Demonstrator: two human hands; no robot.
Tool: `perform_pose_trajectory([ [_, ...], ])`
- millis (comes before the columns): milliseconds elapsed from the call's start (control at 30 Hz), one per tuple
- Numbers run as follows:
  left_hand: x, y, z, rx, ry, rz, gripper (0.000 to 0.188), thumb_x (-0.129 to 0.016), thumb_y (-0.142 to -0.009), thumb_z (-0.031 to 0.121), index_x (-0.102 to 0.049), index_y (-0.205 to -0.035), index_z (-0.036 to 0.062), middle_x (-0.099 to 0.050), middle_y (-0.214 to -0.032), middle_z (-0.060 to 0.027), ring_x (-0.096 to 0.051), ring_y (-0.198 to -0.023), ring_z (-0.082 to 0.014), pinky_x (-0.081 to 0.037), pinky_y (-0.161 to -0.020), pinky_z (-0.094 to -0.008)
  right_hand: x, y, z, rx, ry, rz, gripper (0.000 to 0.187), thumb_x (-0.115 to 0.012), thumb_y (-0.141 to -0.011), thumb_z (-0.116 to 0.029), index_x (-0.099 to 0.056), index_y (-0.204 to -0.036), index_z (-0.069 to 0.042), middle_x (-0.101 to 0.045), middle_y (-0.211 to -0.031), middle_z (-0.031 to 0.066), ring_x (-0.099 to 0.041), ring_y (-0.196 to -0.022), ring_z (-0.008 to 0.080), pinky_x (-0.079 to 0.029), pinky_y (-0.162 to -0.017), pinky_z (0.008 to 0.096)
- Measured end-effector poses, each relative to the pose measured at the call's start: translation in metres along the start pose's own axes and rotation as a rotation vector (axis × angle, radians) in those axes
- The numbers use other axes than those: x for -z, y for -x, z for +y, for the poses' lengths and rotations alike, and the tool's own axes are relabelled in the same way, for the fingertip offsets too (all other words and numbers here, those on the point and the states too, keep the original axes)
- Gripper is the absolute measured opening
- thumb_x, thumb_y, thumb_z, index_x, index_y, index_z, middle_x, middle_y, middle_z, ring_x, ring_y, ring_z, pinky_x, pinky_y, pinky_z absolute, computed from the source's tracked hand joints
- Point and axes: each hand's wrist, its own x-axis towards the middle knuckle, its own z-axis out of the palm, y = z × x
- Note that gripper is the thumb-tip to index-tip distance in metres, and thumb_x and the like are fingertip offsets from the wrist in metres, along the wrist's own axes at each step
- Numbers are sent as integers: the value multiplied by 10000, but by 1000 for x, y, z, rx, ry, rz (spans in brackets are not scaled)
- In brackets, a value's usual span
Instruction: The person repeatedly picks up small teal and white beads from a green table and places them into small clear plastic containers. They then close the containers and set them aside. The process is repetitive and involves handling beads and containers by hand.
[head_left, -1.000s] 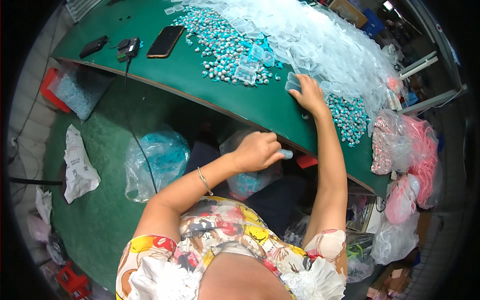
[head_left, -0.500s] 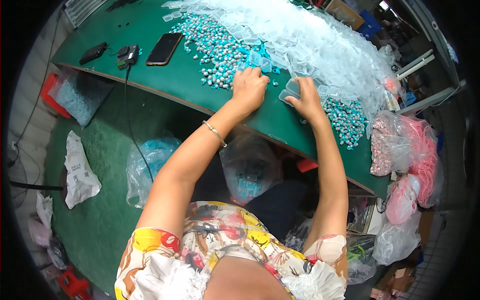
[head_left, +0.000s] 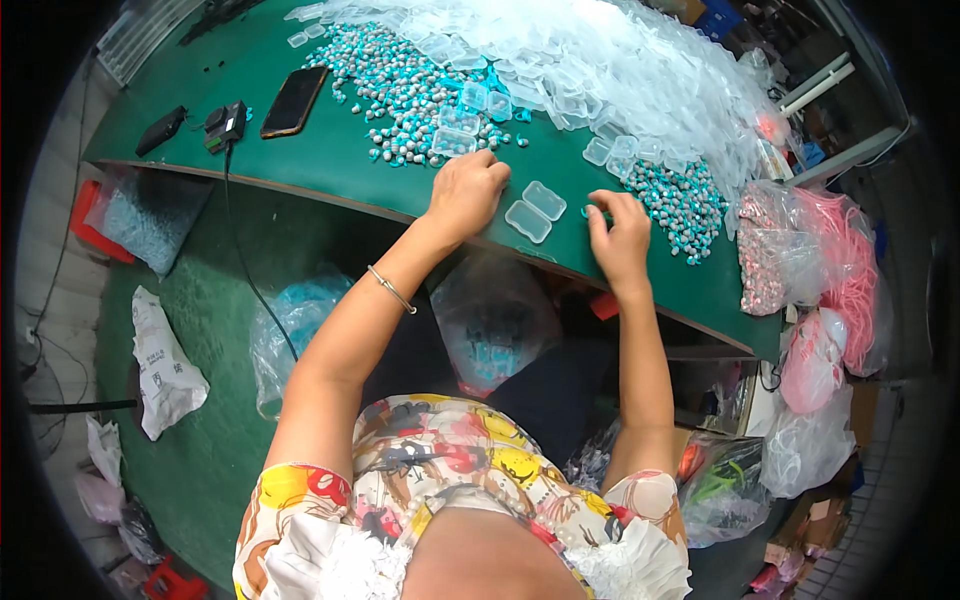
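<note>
An open clear plastic case point(head_left: 527, 222), its two halves spread flat, lies on the green table between my hands. To its left, my left hand point(head_left: 468, 197) is closed by the front edge of a heap of small teal-and-grey pieces point(head_left: 400, 90); its fingertips are hidden, and whatever it holds cannot be seen. Right of the case, my right hand point(head_left: 622, 238) has thumb and fingers together, with a small teal-and-grey piece point(head_left: 586, 211) showing at the fingertips. A second, smaller heap of the same pieces point(head_left: 690, 205) lies just beyond that hand.
A large mound of clear cases point(head_left: 620, 80) covers the back of the green table point(head_left: 350, 180). At the left lie a phone point(head_left: 294, 102) and a small black device point(head_left: 225, 126) with a cable hanging over the edge. Filled bags point(head_left: 765, 250) stand at the right end.
The clear case has left my right hand and now lies open on the table. My left hand has drawn back from the heap. The whole view has shifted slightly.
</note>
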Motion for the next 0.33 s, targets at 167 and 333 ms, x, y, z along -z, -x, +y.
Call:
perform_pose_trajectory([
  [167,-3,-5,10,183,32,-49,73,-674,-816,115,-679,-869,64,-623,-856,-126,-644,-832,-350,-517,-722,-469,-4,5,19,-156,-59,-121,125,-727,-810,-143,-708,-915,-79,-652,-821,69,-643,-801,268,-479,-706,423],
  [333,-1,-2,9,306,127,-201,154,-717,-806,142,-691,-945,81,-650,-976,-138,-644,-904,-354,-524,-770,-445,1,5,-7,-388,-206,-160,163,-750,-806,-185,-717,-908,-62,-693,-890,107,-683,-839,237,-505,-822,391],
])
